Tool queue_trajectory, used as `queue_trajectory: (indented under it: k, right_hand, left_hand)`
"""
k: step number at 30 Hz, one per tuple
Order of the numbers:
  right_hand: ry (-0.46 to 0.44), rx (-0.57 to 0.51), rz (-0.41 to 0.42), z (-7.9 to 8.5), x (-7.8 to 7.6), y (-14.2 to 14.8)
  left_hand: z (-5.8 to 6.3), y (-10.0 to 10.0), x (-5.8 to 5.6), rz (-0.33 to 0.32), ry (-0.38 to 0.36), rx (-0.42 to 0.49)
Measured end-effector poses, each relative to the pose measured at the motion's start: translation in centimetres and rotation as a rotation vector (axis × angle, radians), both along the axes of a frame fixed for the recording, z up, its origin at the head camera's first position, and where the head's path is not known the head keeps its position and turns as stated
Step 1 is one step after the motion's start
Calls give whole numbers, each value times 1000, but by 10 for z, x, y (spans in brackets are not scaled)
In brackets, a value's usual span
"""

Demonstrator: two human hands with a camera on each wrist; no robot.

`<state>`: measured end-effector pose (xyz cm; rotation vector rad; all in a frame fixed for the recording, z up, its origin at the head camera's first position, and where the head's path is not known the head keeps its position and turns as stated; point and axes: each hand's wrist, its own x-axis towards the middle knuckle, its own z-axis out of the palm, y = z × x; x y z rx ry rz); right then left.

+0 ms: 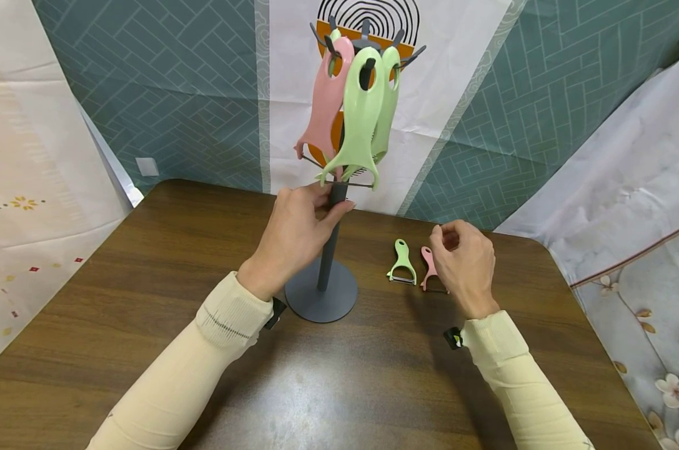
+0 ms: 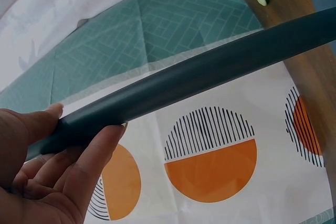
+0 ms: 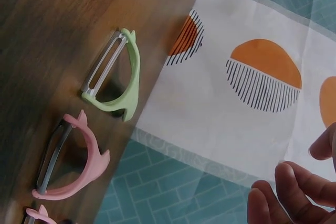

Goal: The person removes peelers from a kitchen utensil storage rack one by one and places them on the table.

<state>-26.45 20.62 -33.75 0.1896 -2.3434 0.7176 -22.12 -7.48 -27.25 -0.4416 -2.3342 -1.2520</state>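
Observation:
My left hand (image 1: 291,231) holds the dark pole (image 2: 178,82) of a stand, thumb on one side and fingers on the other. From the stand's top hooks hang a pink peeler (image 1: 323,103) and several green peelers, the nearest green peeler (image 1: 358,115) in front. My right hand (image 1: 465,265) is raised above the table with fingers loosely bent, and nothing is in it. Close by lie a green peeler (image 1: 402,257) and a pink peeler (image 3: 94,161). A second pink peeler (image 3: 39,216) is cut off at the right wrist view's lower edge.
The stand's round grey base (image 1: 321,306) rests on a brown wooden table (image 1: 339,381). Behind the table hangs a patterned cloth (image 1: 204,112) in green and white with orange shapes. A floral cloth (image 1: 648,325) hangs along the right side.

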Motion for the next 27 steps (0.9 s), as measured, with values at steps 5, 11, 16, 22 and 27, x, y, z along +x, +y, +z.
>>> queue_trajectory:
  k: [5,11,16,22,27]
  right_hand:
    - [3,-2,2,1,0,-2]
    - [7,-4,9,1,-1,-4]
    - [13,5,20,2,-1,-6]
    - [9,-3,37,3,-2,-9]
    - [13,-2,37,4,-2,-9]
  left_hand:
    - [0,1,0,-14,-16,30]
    - [0,1,-1,-16,-19,36]
    - [0,0,-1,-11,-17,23]
    - [0,0,0,2,-5,-2]
    - [0,0,-1,13,2,-27]
